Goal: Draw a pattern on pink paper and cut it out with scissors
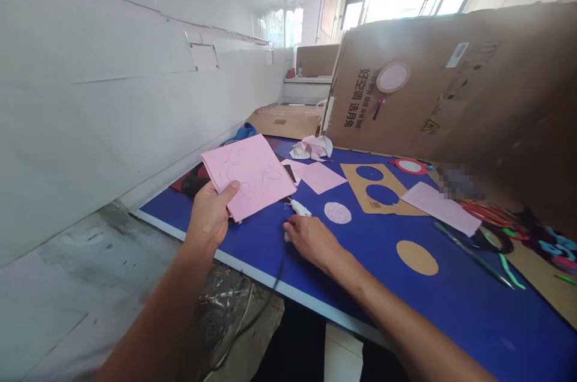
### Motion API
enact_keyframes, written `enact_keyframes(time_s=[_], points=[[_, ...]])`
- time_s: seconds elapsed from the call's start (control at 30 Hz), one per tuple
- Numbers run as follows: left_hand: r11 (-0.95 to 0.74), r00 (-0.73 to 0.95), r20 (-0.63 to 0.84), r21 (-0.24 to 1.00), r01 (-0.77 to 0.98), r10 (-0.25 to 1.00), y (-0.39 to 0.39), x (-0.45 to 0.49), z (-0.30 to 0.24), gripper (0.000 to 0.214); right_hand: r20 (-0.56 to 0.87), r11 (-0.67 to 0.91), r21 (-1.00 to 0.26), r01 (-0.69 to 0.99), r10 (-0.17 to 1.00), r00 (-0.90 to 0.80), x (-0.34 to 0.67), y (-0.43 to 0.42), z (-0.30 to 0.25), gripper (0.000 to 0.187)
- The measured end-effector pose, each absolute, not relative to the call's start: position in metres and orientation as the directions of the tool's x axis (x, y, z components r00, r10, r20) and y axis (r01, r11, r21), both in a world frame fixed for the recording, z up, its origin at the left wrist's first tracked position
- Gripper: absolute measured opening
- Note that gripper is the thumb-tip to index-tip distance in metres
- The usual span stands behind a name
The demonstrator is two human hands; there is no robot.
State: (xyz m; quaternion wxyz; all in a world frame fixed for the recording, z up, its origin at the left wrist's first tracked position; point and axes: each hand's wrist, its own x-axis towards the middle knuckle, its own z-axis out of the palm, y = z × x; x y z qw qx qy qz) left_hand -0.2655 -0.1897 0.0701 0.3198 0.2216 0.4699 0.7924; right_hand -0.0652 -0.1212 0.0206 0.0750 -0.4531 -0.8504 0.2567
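My left hand point(211, 214) is closed on a folded sheet of pink paper point(256, 175), thumb on top; thin pencil outlines run across its face. It is raised above the blue tabletop point(270, 244). My right hand point(313, 241) has its fingers curled around a white glue gun point(300, 208), whose nozzle points up and left; a dark cord hangs below it. The palm hides most of the handle. Just right of the glue gun lies a pale, scribbled paper oval point(338, 212). More pink paper point(321, 178) rests behind it.
A cardboard piece with two round holes point(360, 187) and a cardboard oval point(417, 257) lie to the right. Beyond are a red-rimmed ring point(410, 166), a pale pink sheet point(442, 208) and scissors point(496, 241). A large cardboard box point(451, 87) stands behind; crumpled paper point(312, 148) sits before it.
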Motion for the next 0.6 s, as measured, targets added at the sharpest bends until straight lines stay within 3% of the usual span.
enact_keyframes(time_s=[0.17,0.4,0.6], points=[[-0.338,-0.655,0.039,0.879,-0.337,0.754,-0.19,-0.265,0.059,0.042,-0.071,0.383,-0.444,0.81,0.886,-0.458,-0.027,-0.142,0.015,0.033],[-0.244,-0.578,-0.003,0.905,-0.348,0.816,-0.187,-0.247,0.035,0.049,0.15,0.238,-0.708,0.665,0.971,-0.188,0.031,-0.171,-0.015,0.037],[-0.053,-0.477,-0.134,0.933,-0.357,0.868,-0.176,-0.22,0.007,0.056,0.14,0.074,-0.84,0.538,0.987,0.082,0.081,-0.204,-0.036,0.046]])
